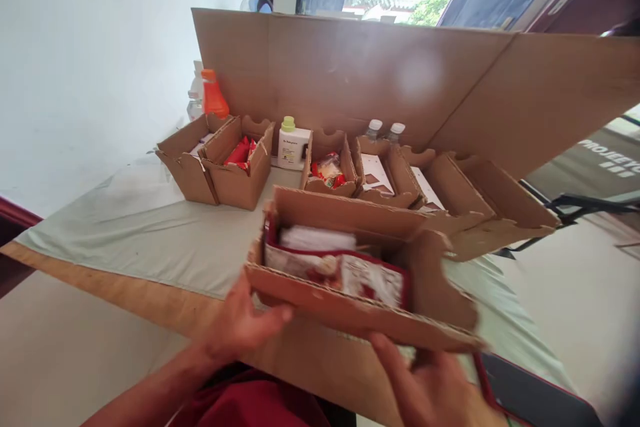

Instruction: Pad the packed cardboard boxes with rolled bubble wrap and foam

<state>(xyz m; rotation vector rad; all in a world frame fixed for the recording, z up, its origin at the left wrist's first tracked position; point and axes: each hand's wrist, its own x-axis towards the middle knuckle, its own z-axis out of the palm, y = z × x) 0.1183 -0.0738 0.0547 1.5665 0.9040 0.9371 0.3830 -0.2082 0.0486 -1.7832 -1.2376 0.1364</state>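
Nearest the camera, the left hand (pixel 240 323) grips the near left corner of an open cardboard box (pixel 360 310), its thumb pressed along the front wall and its fingers hidden beneath. The right hand (pixel 430 383) reaches up under the box's near right side, fingers spread against the underside and front edge, so the box is held between both hands just above the near edge of the desk (pixel 125 227), tilted slightly down to the right. Inside the box lie red-and-white packets (pixel 345 273), one bearing a printed label, with a white packet behind them; the motion blur keeps the print from being read. A pale green cloth (pixel 150 213) covers the desk, with a strip of bare wood showing along the front. Farther back stands a row of smaller open cardboard trays: two on the left (pixel 220 160), one of them holding red sachets (pixel 241 152), then one with red and clear wrapped items (pixel 329 170), then several with white cards on the right (pixel 430 187). Between the trays stands a white bottle with a green cap (pixel 293 145). At the far left is an orange bottle (pixel 214 95), and two small clear bottles with white caps (pixel 385 130) stand behind the right trays. A tall cardboard sheet (pixel 375 73) rises behind everything.
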